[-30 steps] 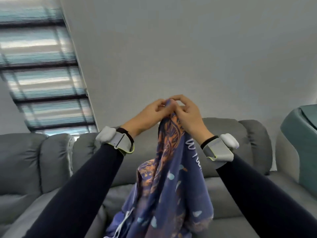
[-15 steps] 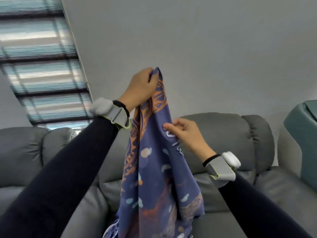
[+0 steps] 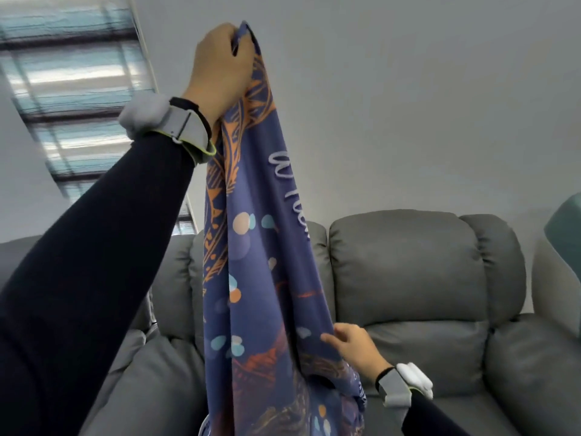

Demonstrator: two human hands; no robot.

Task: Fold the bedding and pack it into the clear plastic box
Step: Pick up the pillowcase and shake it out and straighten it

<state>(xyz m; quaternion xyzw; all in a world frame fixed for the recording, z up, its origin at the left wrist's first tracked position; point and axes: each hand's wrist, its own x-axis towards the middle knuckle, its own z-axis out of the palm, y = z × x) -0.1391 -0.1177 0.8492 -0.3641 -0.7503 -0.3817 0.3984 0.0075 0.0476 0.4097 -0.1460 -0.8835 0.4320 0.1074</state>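
Holding the bedding [image 3: 261, 247] high at upper centre in a tightly curled left hand [image 3: 220, 67], arm raised, pinching its hanging edge lower right with the right hand [image 3: 352, 344].

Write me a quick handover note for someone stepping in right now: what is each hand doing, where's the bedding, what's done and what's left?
Left grip: the hand is raised high and holds the top corner of the bedding.
Right grip: the hand is low and pinches the sheet's right edge.
Where things are: the bedding hangs as one long drape in front of the grey sofa. The clear plastic box is not in view.
Done: the bedding is lifted and held up; no fold shows yet.
Left: fold it down to a compact stack, find the box and pack it in.
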